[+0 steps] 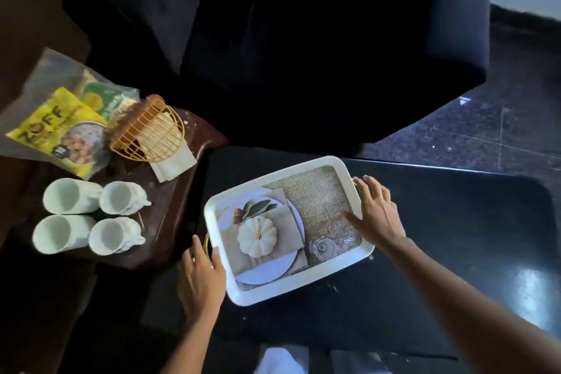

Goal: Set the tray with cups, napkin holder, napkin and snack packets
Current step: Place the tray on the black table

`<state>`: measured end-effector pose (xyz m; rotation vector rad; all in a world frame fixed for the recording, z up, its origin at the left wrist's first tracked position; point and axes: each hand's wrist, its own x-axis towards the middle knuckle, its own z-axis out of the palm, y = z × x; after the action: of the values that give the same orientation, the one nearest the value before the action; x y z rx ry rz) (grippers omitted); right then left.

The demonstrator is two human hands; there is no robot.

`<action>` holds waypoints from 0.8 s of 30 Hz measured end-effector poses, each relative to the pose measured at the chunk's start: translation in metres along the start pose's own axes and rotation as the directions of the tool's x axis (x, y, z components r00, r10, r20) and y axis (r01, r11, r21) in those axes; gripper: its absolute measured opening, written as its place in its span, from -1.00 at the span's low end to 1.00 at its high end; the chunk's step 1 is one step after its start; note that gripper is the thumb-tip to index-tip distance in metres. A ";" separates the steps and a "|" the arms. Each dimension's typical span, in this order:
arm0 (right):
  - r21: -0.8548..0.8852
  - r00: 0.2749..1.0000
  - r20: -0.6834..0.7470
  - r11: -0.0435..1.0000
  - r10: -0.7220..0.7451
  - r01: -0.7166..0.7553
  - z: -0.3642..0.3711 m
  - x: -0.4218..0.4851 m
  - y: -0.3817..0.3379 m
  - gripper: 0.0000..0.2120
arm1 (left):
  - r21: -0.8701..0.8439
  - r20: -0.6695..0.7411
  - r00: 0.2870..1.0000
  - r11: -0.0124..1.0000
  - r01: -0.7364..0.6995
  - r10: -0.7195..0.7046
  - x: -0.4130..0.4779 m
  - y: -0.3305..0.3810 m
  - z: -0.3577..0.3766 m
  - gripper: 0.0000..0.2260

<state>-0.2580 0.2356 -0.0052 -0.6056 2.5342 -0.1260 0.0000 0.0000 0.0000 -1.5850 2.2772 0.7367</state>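
Snack packets (57,130) lie well to the left of our left hand (202,276), on the brown bench (176,206). Four white cups (71,196) stand in a block below them. The yellow wire napkin holder (151,130) sits just right of the packets, with a white napkin (174,162) poking out beneath it. Our left hand grips the tray (273,291) at its left end, thumb on the rim, fingers beyond the gold handle (206,241). We see the tray on the black bench (455,222), between both hands. Our right hand (376,212) rests flat on its right rim, fingers spread, holding nothing.
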 end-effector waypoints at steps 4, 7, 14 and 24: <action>0.230 0.988 -0.025 0.962 0.155 -0.145 0.006 0.016 0.005 -0.37 | -0.231 -0.006 0.995 0.968 0.100 -0.104 0.016 -0.002 0.012 -0.64; 0.298 0.983 -0.044 0.942 0.177 -0.156 0.013 0.026 0.009 -0.58 | -0.331 -0.002 0.982 0.926 0.179 -0.190 0.025 -0.008 0.018 -0.71; 0.387 0.950 -0.062 0.885 0.305 -0.258 0.019 0.042 0.020 -0.75 | -0.424 0.054 0.972 0.875 0.231 -0.231 0.039 -0.025 0.035 -0.75; 0.529 0.938 -0.099 0.815 0.333 -0.234 0.033 0.022 0.040 -0.79 | -0.409 -0.116 0.986 0.910 0.065 -0.123 0.029 -0.020 0.031 -0.79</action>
<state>-0.2731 0.2629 -0.0522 0.0053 2.5738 -0.7532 0.0060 -0.0115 -0.0453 -1.9672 2.2228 1.1651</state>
